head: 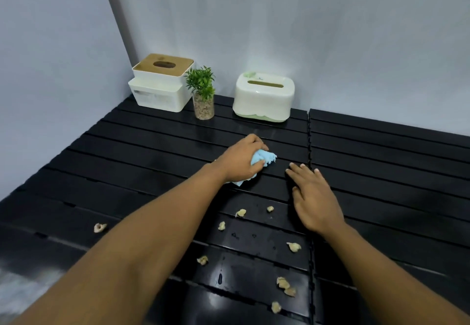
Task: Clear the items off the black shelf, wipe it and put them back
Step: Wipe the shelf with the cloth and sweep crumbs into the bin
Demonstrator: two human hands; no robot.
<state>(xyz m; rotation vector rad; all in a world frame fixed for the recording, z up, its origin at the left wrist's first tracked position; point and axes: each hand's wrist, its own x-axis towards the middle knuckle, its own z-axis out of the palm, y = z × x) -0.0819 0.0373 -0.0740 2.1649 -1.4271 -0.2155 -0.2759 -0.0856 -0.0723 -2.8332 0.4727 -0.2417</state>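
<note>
Left hand (240, 160): clenched around blue cloth (264, 158), pressed on shelf (381, 162).
Right hand (314, 197): flat, fingers spread, empty.

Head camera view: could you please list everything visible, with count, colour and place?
Shelf: one, black, slatted, fills the foreground.
Tissue box with wooden lid: one, white, back left corner.
Potted plant: one, green in a clear pebble-filled glass, right of that box.
Rounded tissue box: one, white and pale green, against the back wall.
Crumbs: about ten, beige, scattered on the near slats.
Cloth: one, light blue, bunched mid-shelf.
Wall: pale grey.
Left hand: grip closed on the cloth.
Right hand: flat on the shelf.
</note>
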